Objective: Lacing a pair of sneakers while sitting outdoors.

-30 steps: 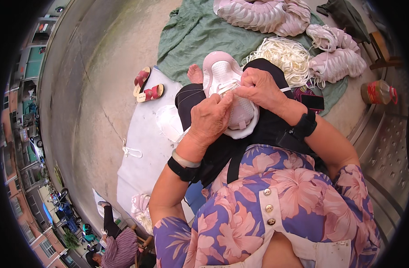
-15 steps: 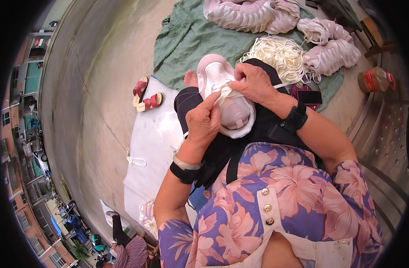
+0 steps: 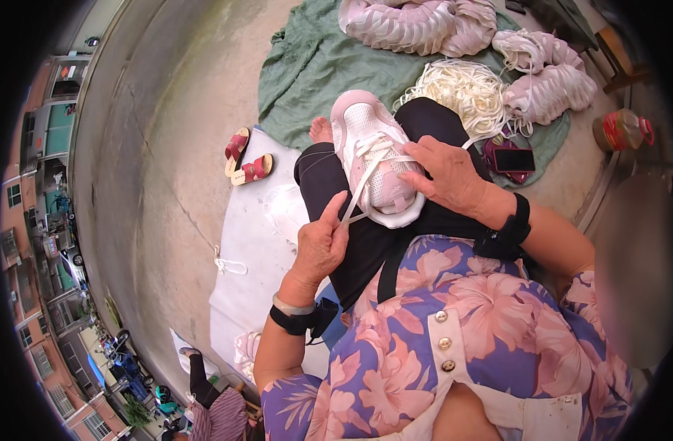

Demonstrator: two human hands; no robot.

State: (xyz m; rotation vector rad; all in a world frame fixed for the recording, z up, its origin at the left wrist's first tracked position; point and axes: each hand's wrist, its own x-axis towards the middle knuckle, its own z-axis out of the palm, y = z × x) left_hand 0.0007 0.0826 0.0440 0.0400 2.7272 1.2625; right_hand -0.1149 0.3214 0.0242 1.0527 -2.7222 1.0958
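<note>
A white and pale pink sneaker [image 3: 369, 132] rests on my black-trousered lap, its opening toward me. A white shoelace [image 3: 369, 176] crosses its front and stretches toward my left. My left hand [image 3: 322, 239] is closed on that lace between thumb and forefinger, just beside the shoe. Over the shoe's right side, my right hand [image 3: 450, 176] has its thumb and forefinger spread apart. Its fingertips touch the shoe near the tongue and lacing; whether they also press on a lace is hard to see.
Ahead, a green cloth [image 3: 300, 81] bears a heap of cream laces [image 3: 461, 92] and stacked pink-white shoe parts [image 3: 546, 92]. A phone [image 3: 513, 159] lies to the right, near an oil bottle [image 3: 619, 131]. Red sandals [image 3: 252, 170] sit left beside a white sheet [image 3: 241, 294]. Another person [image 3: 222, 411] sits at lower left.
My hands have parted from the lacing. My left hand has drawn a lace down and left; my right has moved right and toward me, its fingers spreading.
</note>
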